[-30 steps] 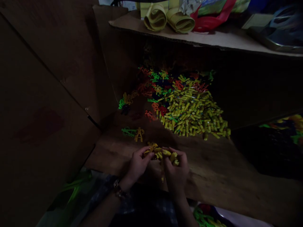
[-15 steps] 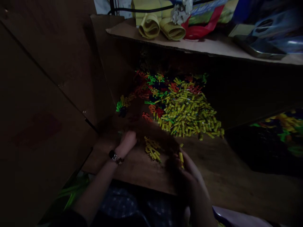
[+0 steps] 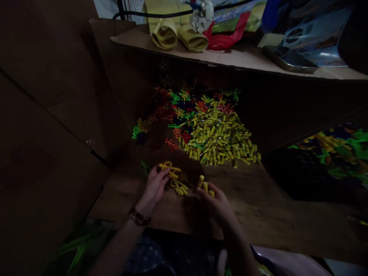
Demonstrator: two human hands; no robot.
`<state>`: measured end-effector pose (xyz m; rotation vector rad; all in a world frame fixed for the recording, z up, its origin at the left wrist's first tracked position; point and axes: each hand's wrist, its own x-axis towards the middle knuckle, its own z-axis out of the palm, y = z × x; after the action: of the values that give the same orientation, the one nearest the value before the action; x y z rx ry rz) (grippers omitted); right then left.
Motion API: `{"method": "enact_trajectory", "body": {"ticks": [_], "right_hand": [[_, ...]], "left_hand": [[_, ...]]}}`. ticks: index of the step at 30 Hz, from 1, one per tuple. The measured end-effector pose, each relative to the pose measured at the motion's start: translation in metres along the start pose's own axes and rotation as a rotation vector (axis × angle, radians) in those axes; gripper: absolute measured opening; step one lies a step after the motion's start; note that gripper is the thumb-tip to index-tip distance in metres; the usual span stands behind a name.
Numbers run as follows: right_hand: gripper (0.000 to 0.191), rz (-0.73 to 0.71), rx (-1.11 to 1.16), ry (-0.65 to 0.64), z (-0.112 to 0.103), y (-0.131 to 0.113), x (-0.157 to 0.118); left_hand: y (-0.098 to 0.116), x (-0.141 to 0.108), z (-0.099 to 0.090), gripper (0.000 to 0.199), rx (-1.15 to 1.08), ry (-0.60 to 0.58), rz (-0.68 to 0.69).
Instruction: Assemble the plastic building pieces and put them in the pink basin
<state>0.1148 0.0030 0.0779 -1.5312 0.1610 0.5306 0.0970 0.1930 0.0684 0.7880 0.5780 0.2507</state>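
My left hand is closed on orange-yellow plastic pieces, just over the wooden table. Several yellow cylindrical pieces stick out from the fingers of my right hand, to the right. Between the hands lies a small group of yellow pieces. A few green pieces rest beside my left fingertips. Farther back is a large heap of yellow cylinders, with red, green and orange pieces behind and to its left.
A cardboard shelf overhangs the heap and holds rolled yellow sheets, a red item and a metal tin. Cardboard walls the left side. More coloured pieces lie in a dark area at the right.
My left hand has turned and now holds orange-yellow pieces. My right hand has shifted left, with several yellow cylinders now showing. The view has shifted slightly.
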Motion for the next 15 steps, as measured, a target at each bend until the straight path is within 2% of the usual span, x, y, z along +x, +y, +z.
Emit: {"method": "enact_trajectory", "body": {"ticks": [3, 5, 7, 10, 15], "right_hand": [[0.028, -0.274, -0.324, -0.032, 0.014, -0.006, -0.010], [0.029, -0.378, -0.446, -0.003, 0.020, -0.010, -0.014], [0.029, -0.407, -0.499, 0.035, 0.025, -0.011, -0.017], [0.029, -0.394, -0.528, 0.090, 0.029, -0.012, -0.020], [0.030, -0.340, -0.543, 0.140, 0.034, -0.015, -0.030]], "left_hand": [[-0.008, -0.017, 0.008, 0.039, -0.014, -0.012, 0.008], [-0.010, -0.023, 0.011, 0.044, 0.029, -0.030, 0.052], [-0.012, -0.027, 0.011, 0.046, 0.084, -0.063, 0.103], [-0.013, -0.030, 0.008, 0.040, 0.182, -0.098, 0.181], [-0.013, -0.036, 0.004, 0.033, 0.314, -0.085, 0.302]]}}
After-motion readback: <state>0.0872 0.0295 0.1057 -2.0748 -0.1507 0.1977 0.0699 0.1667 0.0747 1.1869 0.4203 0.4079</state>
